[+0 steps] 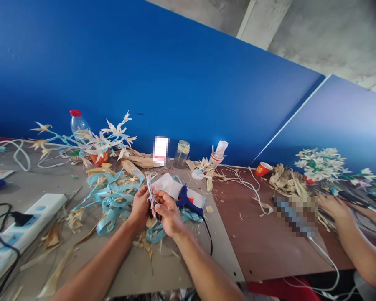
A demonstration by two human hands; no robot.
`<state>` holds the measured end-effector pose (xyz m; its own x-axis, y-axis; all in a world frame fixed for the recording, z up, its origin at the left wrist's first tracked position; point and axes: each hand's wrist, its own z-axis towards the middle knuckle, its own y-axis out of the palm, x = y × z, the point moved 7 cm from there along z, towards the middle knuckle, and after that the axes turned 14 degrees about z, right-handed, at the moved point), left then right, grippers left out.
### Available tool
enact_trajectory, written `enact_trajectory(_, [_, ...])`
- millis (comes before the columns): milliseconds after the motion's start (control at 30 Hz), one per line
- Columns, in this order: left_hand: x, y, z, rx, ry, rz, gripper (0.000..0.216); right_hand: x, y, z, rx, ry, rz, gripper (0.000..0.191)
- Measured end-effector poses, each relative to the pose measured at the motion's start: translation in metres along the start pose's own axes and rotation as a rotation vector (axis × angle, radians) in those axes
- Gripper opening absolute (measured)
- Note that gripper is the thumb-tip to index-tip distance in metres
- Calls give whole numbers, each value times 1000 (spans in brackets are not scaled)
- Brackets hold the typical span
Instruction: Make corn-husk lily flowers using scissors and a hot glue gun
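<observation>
A pair of scissors stands blades up between my hands, its dark handles low by the palms. My right hand is closed around the handles. Close against the blades, my left hand has its fingers pinched together; whatever they hold is too small or hidden to name. Light blue ribbon lies in a tangled heap left of my hands, mixed with dry husk strips. Just right of them, a blue hot glue gun rests on white sheet material.
Husk flowers on blue stems stand in a red cup at the back left. A white power strip lies at left. Behind are a glass jar and a red paper cup. At right, a co-worker's hand touches the table.
</observation>
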<state>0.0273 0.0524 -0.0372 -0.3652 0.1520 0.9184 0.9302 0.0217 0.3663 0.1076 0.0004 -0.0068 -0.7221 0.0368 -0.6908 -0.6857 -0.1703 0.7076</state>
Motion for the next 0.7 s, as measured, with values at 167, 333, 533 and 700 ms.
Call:
enact_trajectory(167, [-1, 2, -5, -25, -98, 15, 32, 5, -6, 0, 89, -39, -7, 37])
enact_trajectory(333, [0, 1, -1, -17, -80, -49, 37, 12, -8, 0, 107, -86, -102, 19])
enact_trajectory(533, [-2, -2, 5, -4, -85, -68, 41, 15, 1, -5, 112, -5, -113, 35])
enact_trajectory(700, [7, 1, 1, 9, -60, -21, 44, 17, -1, -7, 120, -30, -199, 40])
